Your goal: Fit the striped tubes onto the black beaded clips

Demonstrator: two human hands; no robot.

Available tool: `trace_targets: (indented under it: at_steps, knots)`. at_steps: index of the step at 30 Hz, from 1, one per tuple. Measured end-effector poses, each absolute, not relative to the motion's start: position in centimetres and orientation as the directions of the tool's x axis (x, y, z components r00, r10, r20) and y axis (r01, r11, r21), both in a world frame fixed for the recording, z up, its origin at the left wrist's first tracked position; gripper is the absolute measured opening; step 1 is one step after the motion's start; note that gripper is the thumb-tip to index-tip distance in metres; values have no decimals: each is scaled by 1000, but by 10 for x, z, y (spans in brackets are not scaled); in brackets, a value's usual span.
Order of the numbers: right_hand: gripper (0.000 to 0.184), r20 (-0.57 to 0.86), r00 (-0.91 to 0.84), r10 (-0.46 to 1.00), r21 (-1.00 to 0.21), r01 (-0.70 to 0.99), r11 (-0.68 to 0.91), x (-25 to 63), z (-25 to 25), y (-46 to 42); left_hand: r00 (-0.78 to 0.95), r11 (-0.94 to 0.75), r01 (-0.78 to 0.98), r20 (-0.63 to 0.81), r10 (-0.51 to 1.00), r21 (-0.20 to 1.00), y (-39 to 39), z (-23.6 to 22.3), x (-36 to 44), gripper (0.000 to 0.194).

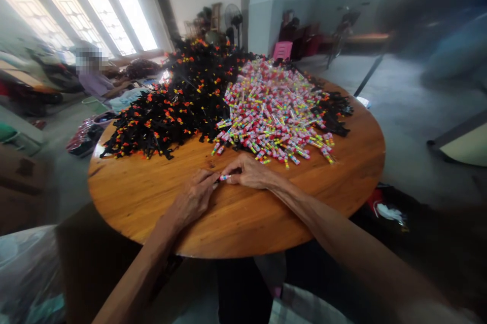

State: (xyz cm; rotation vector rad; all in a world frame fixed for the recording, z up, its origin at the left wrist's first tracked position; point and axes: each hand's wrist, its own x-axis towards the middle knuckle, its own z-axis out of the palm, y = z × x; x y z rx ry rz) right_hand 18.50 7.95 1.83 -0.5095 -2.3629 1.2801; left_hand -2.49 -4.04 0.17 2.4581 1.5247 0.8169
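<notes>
My left hand (194, 194) and my right hand (249, 171) meet over the near middle of a round wooden table (236, 217). Between their pinched fingers is one small pink and white tube (225, 177) with coloured ends. Both hands rest low on the wood, fingers closed on that tube. Just beyond them lies a big heap of the same colourful small tubes (274, 111). To its left spreads a larger heap of black pieces with red and yellow beads (178, 101).
A seated person (93, 78) is at the far left by bright windows. A pink stool (282, 50) and a standing fan (233, 19) are behind the table. A cardboard box (95, 258) and plastic bag (26, 273) sit at my near left.
</notes>
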Motion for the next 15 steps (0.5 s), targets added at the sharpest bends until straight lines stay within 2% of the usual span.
trace_targets:
  at_steps: [4, 7, 11, 13, 15]
  knots:
    - [24, 122, -847, 518, -871, 158, 465, 185, 21, 77, 321, -454, 797, 358, 877, 399, -41, 3, -23, 33]
    - [23, 94, -861, 500, -871, 172, 460, 186, 22, 75, 305, -431, 829, 358, 882, 357, -43, 6, -17, 32]
    - [37, 137, -830, 541, -836, 196, 512, 182, 19, 74, 124, -285, 907, 451, 884, 310, -65, 17, -22, 29]
    - [36, 242, -757, 607, -689, 306, 657, 175, 19, 76, -65, -138, 928, 516, 854, 347, -96, 22, -37, 27]
    - [35, 321, -739, 592, -419, 450, 789, 165, 21, 80, -278, 56, 920, 547, 789, 387, -142, 22, -61, 27]
